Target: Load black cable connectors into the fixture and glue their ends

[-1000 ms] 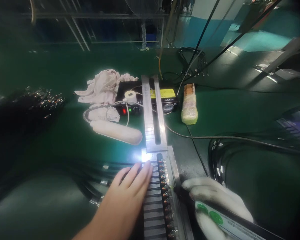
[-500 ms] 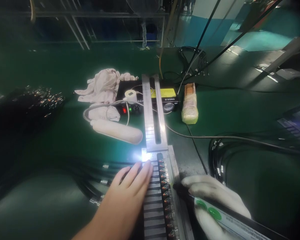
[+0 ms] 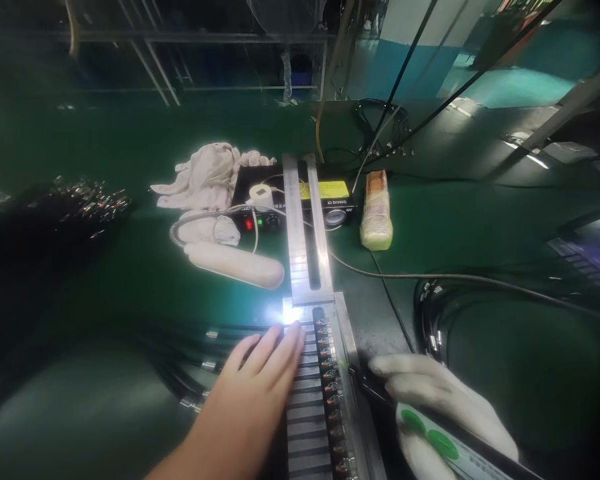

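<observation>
Gripping a frame-cropped tool [image 3: 443,444], gloved right hand [image 3: 453,390]; outstretched left hand [image 3: 257,390] partly hiding cables [image 3: 174,377] on a slotted fixture [image 3: 309,446].

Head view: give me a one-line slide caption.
Bare left hand on black cables set across a metal fixture; gloved right hand holding a pen-shaped tool.

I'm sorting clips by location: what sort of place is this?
Probably a factory workbench: wire ends lined up along a metal fixture, a black box with a gauge, and bundled cables.
</observation>
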`<action>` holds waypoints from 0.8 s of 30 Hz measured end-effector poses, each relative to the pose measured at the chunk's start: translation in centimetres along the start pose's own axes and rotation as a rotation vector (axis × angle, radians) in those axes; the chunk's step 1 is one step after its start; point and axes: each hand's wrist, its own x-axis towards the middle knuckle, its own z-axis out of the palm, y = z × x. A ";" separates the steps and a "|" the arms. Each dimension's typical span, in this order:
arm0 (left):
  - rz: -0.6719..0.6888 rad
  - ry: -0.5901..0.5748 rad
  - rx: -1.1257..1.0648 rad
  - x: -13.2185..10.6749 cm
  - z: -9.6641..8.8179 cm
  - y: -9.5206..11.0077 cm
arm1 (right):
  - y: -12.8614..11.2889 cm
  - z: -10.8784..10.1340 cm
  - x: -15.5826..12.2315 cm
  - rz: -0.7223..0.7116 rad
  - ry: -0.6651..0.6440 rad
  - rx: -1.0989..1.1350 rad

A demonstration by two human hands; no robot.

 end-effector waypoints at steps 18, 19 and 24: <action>0.033 0.034 0.025 0.3 -0.5 -0.1 | -0.2 0.7 -0.3 0.033 -0.003 -0.012; 0.043 0.032 0.033 0.3 -0.6 -0.1 | -0.2 0.6 -0.3 0.034 -0.006 -0.010; 0.051 0.031 0.038 0.1 -0.4 -0.2 | -0.4 0.6 -0.4 0.036 -0.009 -0.011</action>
